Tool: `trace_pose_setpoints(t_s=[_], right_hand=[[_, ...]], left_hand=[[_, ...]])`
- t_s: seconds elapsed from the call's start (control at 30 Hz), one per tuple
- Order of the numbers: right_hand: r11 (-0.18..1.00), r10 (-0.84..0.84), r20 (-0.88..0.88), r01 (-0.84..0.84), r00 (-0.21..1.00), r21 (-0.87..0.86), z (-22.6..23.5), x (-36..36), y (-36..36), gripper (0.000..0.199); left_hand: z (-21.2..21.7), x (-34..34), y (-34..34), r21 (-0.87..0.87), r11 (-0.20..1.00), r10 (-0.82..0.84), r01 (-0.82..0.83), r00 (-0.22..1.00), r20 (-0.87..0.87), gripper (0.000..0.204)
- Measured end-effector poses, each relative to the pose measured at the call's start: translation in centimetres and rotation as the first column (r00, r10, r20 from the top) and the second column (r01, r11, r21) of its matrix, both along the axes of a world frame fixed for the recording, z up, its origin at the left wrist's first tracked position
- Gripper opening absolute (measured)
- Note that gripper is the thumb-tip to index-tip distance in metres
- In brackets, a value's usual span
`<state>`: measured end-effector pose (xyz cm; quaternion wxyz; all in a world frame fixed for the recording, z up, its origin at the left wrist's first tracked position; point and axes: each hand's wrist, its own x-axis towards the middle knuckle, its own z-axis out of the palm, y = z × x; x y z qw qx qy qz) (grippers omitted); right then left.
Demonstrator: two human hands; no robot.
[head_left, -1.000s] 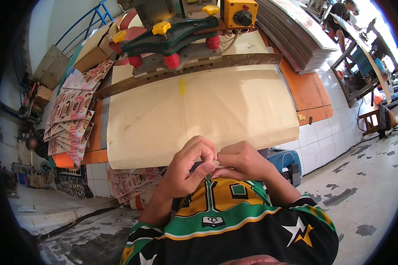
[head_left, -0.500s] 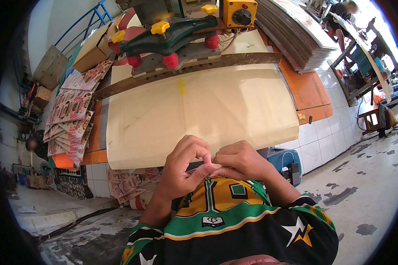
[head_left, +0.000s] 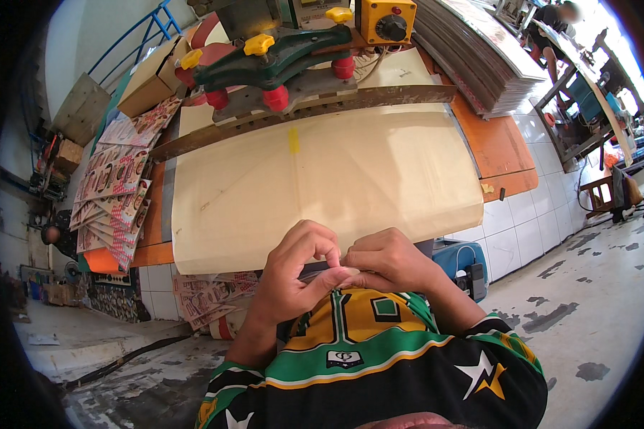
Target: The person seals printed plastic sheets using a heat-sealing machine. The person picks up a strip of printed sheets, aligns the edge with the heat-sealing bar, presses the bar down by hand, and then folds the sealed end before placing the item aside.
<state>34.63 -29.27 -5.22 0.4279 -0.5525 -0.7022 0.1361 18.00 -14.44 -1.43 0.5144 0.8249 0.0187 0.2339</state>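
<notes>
My left hand (head_left: pixel 304 261) and my right hand (head_left: pixel 386 259) meet in front of my chest, just past the near edge of the cream sheet (head_left: pixel 322 179) on the worktable. The left thumb and bent fingers pinch together against the right fingertips, which are curled inward. Whatever lies between the fingertips is too small or hidden to name. Beyond the sheet stands a press with a long metal bar (head_left: pixel 308 118), a dark green bracket (head_left: pixel 272 71), yellow knobs and red collars.
Printed cartons (head_left: pixel 118 179) are piled at the table's left, with more (head_left: pixel 211 297) below. A tall stack of sheets (head_left: pixel 486 64) stands at the right back. A yellow control box (head_left: pixel 385 23) sits behind the press. Near my right arm is a blue case (head_left: pixel 458 266). Someone works far right.
Both hands stay at the same place, with only a tiny shift of the fingertips. The sheet and press look unchanged.
</notes>
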Motion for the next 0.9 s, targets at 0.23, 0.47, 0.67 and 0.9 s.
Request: trace_pose_setpoints(t_s=[0.23, 0.47, 0.67, 0.9], right_hand=[[0.999, 0.028, -0.02, -0.028, 0.999, 0.023, -0.27, -0.26, 0.21, 0.025], [0.999, 0.039, -0.009, -0.039, 0.999, 0.011, -0.2, -0.36, 0.25, 0.025], [0.999, 0.034, 0.004, -0.035, 0.999, 0.021, -0.35, -0.37, 0.31, 0.024], [0.998, 0.06, -0.04, -0.059, 0.997, 0.022, -0.34, -0.43, 0.28, 0.023]], left_hand=[[-0.19, -0.14, 0.1, -0.137, 0.988, -0.077, 0.077, 0.997, 0.001, 0.021], [-0.34, -0.28, 0.18, -0.151, 0.984, -0.091, 0.091, 0.996, 0.007, 0.022], [-0.12, -0.37, 0.18, -0.085, 0.995, -0.058, 0.057, 0.998, -0.007, 0.023], [-0.33, -0.41, -0.07, -0.168, 0.979, -0.115, 0.115, 0.993, 0.006, 0.023]])
